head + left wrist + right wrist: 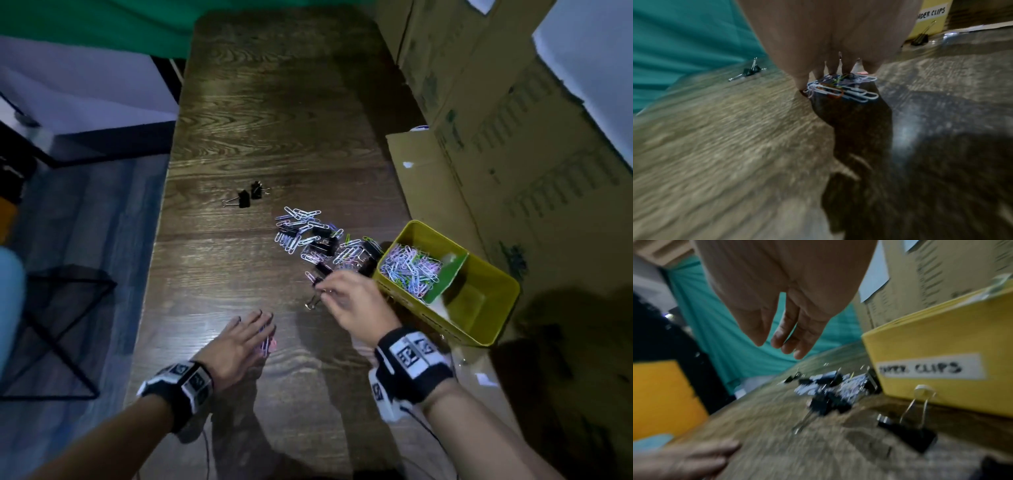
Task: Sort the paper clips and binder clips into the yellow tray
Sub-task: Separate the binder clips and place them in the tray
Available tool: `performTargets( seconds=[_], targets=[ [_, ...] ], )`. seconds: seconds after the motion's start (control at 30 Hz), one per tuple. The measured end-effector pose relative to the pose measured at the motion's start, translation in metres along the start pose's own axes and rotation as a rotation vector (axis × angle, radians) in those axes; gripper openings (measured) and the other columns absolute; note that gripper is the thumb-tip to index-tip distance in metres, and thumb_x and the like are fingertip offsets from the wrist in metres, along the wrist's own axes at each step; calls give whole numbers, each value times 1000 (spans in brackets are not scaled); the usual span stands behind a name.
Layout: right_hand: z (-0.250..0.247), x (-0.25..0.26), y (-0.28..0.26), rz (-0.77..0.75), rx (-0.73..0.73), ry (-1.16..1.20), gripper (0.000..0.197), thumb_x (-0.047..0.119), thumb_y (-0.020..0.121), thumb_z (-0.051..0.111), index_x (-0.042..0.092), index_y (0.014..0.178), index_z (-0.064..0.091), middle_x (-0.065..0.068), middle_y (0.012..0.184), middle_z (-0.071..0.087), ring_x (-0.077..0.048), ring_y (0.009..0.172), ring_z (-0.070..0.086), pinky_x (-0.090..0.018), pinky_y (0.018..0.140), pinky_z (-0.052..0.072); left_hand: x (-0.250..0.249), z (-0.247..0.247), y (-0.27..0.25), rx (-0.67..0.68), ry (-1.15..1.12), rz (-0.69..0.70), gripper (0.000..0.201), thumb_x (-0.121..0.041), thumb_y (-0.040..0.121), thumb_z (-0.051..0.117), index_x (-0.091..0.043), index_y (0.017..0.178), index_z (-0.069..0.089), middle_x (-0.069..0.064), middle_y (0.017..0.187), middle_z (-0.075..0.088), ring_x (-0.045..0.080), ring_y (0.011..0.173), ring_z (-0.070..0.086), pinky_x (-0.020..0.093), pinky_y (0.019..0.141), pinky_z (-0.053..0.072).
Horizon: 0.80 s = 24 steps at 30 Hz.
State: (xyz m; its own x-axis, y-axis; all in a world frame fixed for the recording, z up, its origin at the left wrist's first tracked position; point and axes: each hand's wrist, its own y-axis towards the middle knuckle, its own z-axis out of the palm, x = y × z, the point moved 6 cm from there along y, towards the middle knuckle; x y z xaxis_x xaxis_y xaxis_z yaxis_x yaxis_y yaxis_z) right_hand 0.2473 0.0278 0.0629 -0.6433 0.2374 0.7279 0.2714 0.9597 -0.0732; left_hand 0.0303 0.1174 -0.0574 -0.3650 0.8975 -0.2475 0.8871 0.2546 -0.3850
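**Clips half sorted, tray at my right**

Mixed pile of paper clips [310,236] & black binder clips [322,246] sits mid-surface, just left of the yellow tray [493,310]. Tray's far compartment holds a heap of pastel paper clips [409,270]; a green divider [450,277] splits it from the near compartment. Tray wall carries a label reading "…CLIPS" in right wrist view, blurred. Two more binder clips [247,196] lie apart from the pile, farther out & to the left. One binder clip [908,431] rests on the surface right beside the tray's front wall.

My right hand [352,301] hovers above the near edge of the pile, fingers loosely extended, nothing clearly held in wrist view. My left hand [239,342] lies flat on the surface [274,120], fingers straight, pressing down on a small bunch of paper clips [842,91] under the fingertips.

Cardboard boxes [513,137] stand along the right; green cloth [102,24] hangs at the far end.
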Motion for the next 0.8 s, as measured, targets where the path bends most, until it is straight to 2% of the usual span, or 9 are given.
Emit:
performTargets(
  seconds=[0.03,0.1,0.2,0.27,0.37,0.47,0.57,0.67,0.8],
  targets=[
    [20,4,-2,1,96,-23,24,22,93,56,18,114,65,1,116,57,-11,106,52,-31,98,43,-1,-1,-7,-44,-9,21,52,-47,96,15,-26,141,31,0,147,36,20,135,32,49,99,42],
    [60,12,-6,34,270,-69,36,23,93,55,16,129,54,-2,130,48,-15,120,44,-34,107,36,2,-10,-16,-120,-64,4,57,-50,91,35,-28,142,27,4,147,36,25,132,39,48,99,43],
    [116,19,-15,111,463,-157,84,34,81,69,14,147,21,-8,144,27,-25,132,29,-37,110,32,18,-20,-27,-63,-71,-252,94,-66,63,54,-36,144,14,3,150,25,28,126,39,48,89,48],
    [142,20,-15,144,473,-293,112,44,70,77,14,149,4,-12,144,22,-31,132,24,-43,108,33,21,-18,-30,38,-58,-360,106,-64,57,60,-40,144,5,3,149,15,27,123,35,46,84,48],
    [161,28,-8,216,399,-392,127,51,60,81,5,147,1,-17,138,25,-31,125,26,-40,108,29,16,-10,-25,72,-113,-416,109,-54,59,71,-35,144,5,9,141,17,30,111,38,42,92,45],
    [173,39,-3,234,380,-455,115,47,66,79,0,145,9,-19,135,26,-33,120,30,-39,106,28,7,-13,-17,2,-224,-510,91,-32,64,71,-27,141,24,9,134,24,32,112,41,36,99,37],
    [181,44,-1,188,392,-461,78,20,82,67,-3,141,22,-20,133,32,-34,119,33,-40,104,34,-3,-13,-11,-38,-373,-533,72,-12,68,66,-18,135,39,9,130,33,30,111,46,34,99,39],
    [180,37,-1,228,386,-354,52,-1,87,51,1,137,36,-19,134,31,-35,123,36,-38,103,39,-9,-21,-7,-93,-459,-493,51,-9,74,61,-12,123,52,9,121,44,28,107,53,32,96,42],
    [181,23,-2,175,471,-324,37,4,85,56,4,122,52,-18,125,46,-34,114,47,-44,97,44,-11,-28,-1,-44,-373,-402,37,-12,80,57,-8,117,57,10,113,52,31,99,58,32,87,45]
  ],
)
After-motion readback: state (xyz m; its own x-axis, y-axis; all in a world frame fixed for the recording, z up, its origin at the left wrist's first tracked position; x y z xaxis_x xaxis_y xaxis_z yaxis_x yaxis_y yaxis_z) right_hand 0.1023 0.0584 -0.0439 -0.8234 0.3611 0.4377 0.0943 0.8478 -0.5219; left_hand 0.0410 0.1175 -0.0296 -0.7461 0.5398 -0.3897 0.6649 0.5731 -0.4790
